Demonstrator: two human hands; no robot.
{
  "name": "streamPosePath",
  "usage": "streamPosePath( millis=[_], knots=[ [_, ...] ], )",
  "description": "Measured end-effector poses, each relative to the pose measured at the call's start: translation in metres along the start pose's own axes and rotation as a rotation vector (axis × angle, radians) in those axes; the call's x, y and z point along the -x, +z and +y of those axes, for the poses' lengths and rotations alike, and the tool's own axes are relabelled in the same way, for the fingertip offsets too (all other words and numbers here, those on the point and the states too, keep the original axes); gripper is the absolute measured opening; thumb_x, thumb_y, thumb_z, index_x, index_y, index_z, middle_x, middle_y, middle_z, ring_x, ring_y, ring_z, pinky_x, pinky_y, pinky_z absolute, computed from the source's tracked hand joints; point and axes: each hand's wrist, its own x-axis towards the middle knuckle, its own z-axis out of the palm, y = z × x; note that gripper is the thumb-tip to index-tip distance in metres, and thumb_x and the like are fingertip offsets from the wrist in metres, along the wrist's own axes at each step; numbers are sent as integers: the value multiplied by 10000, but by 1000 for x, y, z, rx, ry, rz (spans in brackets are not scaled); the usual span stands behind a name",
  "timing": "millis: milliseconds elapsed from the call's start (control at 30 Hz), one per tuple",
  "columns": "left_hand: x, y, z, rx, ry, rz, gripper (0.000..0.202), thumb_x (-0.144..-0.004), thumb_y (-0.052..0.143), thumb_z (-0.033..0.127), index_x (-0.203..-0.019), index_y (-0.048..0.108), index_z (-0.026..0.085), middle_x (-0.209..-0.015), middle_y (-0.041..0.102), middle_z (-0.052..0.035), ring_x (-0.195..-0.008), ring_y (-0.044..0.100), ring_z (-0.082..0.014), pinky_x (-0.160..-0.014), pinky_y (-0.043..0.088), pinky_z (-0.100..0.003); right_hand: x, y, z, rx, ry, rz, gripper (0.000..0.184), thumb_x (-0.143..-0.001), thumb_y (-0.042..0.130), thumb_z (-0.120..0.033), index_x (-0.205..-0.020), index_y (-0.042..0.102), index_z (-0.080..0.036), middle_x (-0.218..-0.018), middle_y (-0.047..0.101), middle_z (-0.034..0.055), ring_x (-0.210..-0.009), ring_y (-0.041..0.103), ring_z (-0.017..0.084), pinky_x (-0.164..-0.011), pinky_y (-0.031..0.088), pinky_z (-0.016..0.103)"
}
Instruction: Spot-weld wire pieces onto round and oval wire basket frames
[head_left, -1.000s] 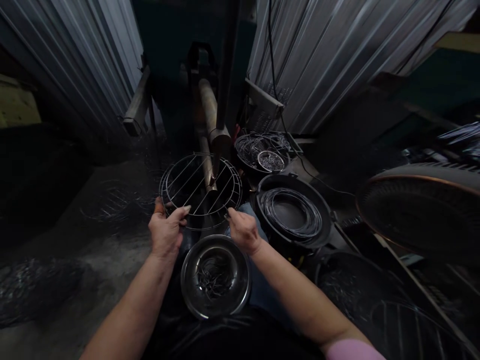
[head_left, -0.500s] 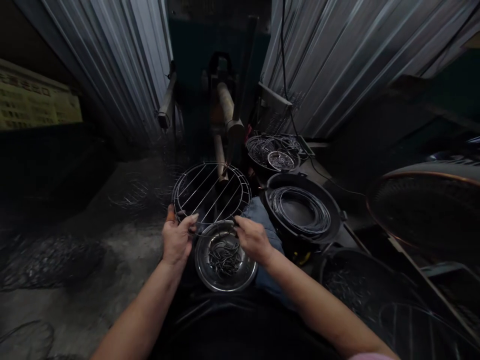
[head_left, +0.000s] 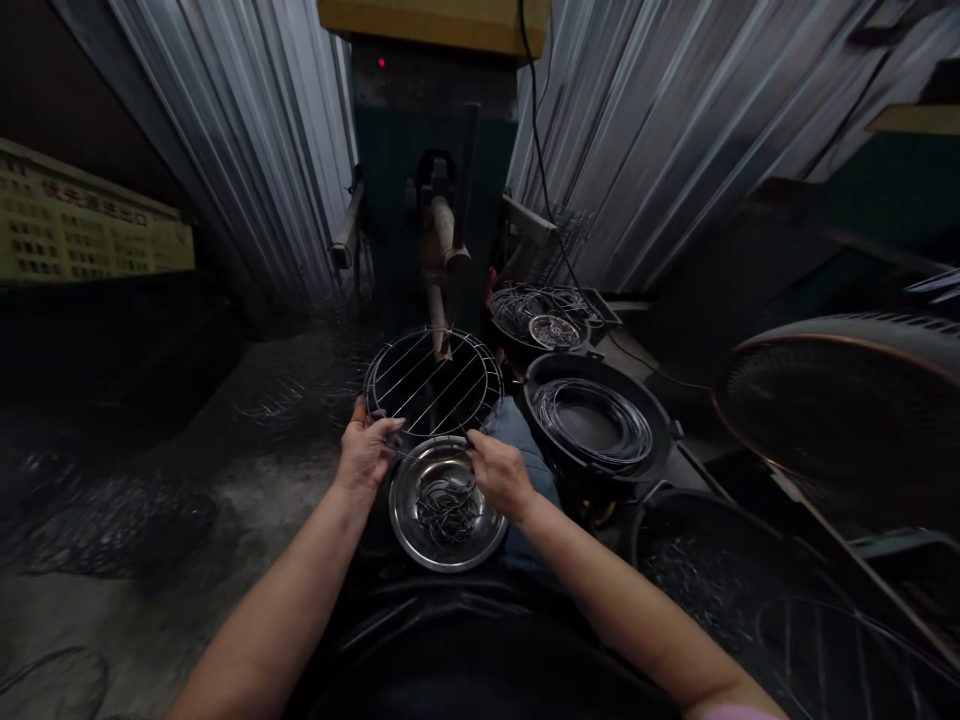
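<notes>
We are gripping a round wire rack [head_left: 433,382] by its near rim with both hands: the left hand [head_left: 365,452] is pinching the near-left edge, thumb on the outside and fingers curled over the wire, while the right hand [head_left: 499,472] is closing on the near-right edge. We are holding it out flat in front of us, its far side pushed up under the tip of the machine arm [head_left: 439,265] — a grip on two sides that looks meant to keep the rack level and steady at that point.

Just below our hands a shiny metal bowl [head_left: 448,503] is sitting on our lap, holding a tangle of short bent wire pieces [head_left: 444,502], close enough to reach without letting the rack drift. To the right a black pan [head_left: 600,425] is holding coiled wire rings, and farther back another pan [head_left: 541,318] is carrying loose wire. A large fan guard [head_left: 847,405] is filling the right side.

The room is dim — corrugated metal sheeting [head_left: 247,150] is closing in on both sides of the green machine cabinet [head_left: 431,150], and the grey concrete floor [head_left: 187,520] to the left is littered with dark heaps of wire.
</notes>
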Motion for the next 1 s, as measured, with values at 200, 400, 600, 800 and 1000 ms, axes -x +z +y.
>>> streamPosePath(
  millis=[200,400,600,800,1000],
  knots=[
    [-15,-12,-4,58,-16,-87,620,-437,672,-23,-976,592,273,-950,559,26,-720,613,-121,-523,458,-204,-2,-2,-12,177,-74,-128,345,-821,459,-71,-1097,655,-141,-809,716,77,-692,649,178,-628,454,246],
    [-25,-32,-14,77,-104,-82,542,-476,659,-30,-931,605,258,-932,578,20,-733,621,-138,-605,511,-271,-2,-4,-27,219,-53,-272,322,-812,482,-90,-1086,643,-136,-834,713,92,-692,657,202,-610,464,277],
    [-56,-34,-14,87,-182,-127,523,-513,586,-44,-956,612,233,-938,620,-25,-841,655,-202,-679,517,-314,-21,8,-43,239,-107,-461,297,-850,434,-98,-1089,609,-106,-892,708,149,-801,688,247,-650,509,317],
    [-81,-39,-13,56,-193,-110,530,-501,526,-69,-945,621,205,-880,645,-39,-754,653,-168,-659,509,-284,-25,27,-62,226,-57,-494,463,-838,459,-97,-1295,474,-23,-971,699,209,-833,703,252,-645,534,310],
    [-73,-71,1,45,-241,132,295,-553,563,-7,-783,574,178,-742,624,-30,-637,623,-156,-555,502,-259,-3,15,-57,-52,-173,-318,395,-832,477,-134,-1215,570,-105,-983,720,131,-802,688,194,-671,531,258]
  ],
)
